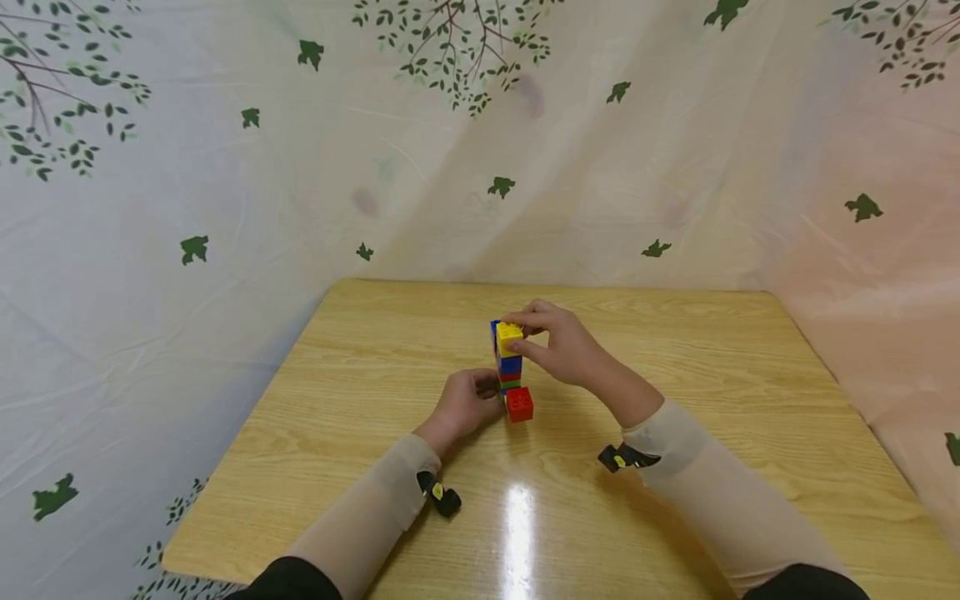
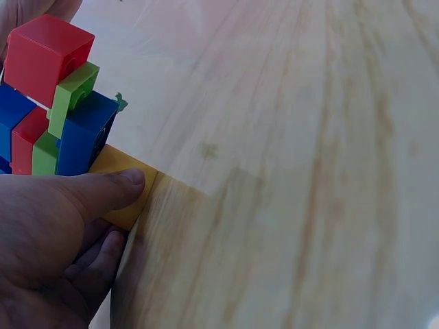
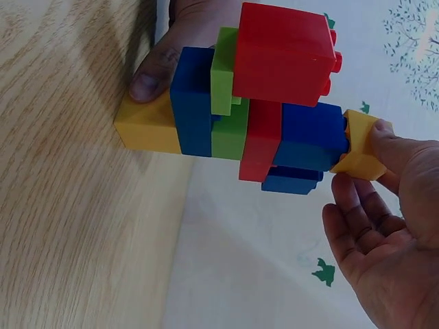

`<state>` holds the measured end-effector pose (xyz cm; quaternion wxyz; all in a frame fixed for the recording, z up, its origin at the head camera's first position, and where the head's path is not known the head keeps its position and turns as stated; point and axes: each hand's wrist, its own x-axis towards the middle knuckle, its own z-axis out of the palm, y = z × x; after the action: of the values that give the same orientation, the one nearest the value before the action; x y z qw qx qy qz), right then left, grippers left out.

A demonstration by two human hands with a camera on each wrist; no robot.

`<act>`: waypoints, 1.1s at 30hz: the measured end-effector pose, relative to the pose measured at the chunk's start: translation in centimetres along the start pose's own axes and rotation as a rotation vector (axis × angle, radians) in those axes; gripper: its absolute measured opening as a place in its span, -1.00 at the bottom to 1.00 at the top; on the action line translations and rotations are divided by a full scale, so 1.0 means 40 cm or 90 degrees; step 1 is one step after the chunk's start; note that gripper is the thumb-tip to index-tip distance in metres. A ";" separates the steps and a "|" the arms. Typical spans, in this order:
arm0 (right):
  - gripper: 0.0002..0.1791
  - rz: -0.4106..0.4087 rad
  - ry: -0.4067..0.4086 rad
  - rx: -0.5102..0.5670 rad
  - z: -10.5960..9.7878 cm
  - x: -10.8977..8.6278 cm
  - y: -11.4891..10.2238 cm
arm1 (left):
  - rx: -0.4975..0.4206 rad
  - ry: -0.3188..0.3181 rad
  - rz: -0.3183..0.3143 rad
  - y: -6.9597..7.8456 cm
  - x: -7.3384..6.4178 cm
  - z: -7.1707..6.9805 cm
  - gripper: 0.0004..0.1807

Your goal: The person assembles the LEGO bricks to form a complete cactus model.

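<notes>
A tower of toy building bricks stands on the table. My left hand (image 1: pixel 463 407) grips its yellow bottom brick (image 2: pixel 130 188), thumb laid across one face. Above that come a blue brick (image 3: pixel 192 103), a green one (image 3: pixel 230 137), a thin red one (image 3: pixel 260 140) and another blue one (image 3: pixel 312 137). A large red brick (image 1: pixel 520 404) juts out from the near side on a second green piece (image 3: pixel 223 79). At the top my right hand (image 1: pixel 561 343) pinches a yellow brick (image 1: pixel 509 337), which looks slightly skewed against the blue brick under it. A smaller blue piece (image 3: pixel 293 180) sticks out on the far side.
The wooden table (image 1: pixel 360 333) has its far edge a little beyond the tower. Behind it hangs a pale cloth (image 1: pixel 450 217) with leaf prints. Small dark devices (image 1: pixel 442 496) are strapped on both wrists.
</notes>
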<state>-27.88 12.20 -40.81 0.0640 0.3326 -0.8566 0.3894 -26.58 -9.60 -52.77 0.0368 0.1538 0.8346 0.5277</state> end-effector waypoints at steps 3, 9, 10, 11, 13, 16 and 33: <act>-0.61 -0.014 0.002 -0.012 0.002 0.002 0.002 | 0.002 -0.001 -0.004 0.002 0.000 -0.003 -0.67; -0.62 -0.050 0.013 -0.024 0.005 -0.001 0.007 | 0.006 -0.004 -0.008 0.004 0.000 -0.004 -0.66; -0.62 -0.052 0.014 -0.023 0.006 -0.002 0.007 | 0.008 -0.004 -0.008 0.004 0.000 -0.004 -0.66; -0.62 -0.054 0.014 -0.023 0.006 -0.003 0.008 | 0.009 -0.004 -0.008 0.004 0.000 -0.004 -0.67; -0.63 -0.052 0.014 -0.020 0.006 -0.003 0.008 | 0.012 -0.004 -0.006 0.005 0.000 -0.005 -0.67; -0.62 -0.048 0.009 -0.021 0.005 0.000 0.008 | 0.013 -0.004 -0.007 0.004 0.001 -0.006 -0.66; -0.58 -0.048 -0.026 -0.040 -0.003 0.009 0.006 | 0.028 -0.005 -0.009 0.002 0.004 -0.007 -0.66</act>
<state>-28.33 12.21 -40.77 0.0717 0.3700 -0.8565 0.3527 -26.76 -9.76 -52.55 0.0403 0.1510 0.8470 0.5081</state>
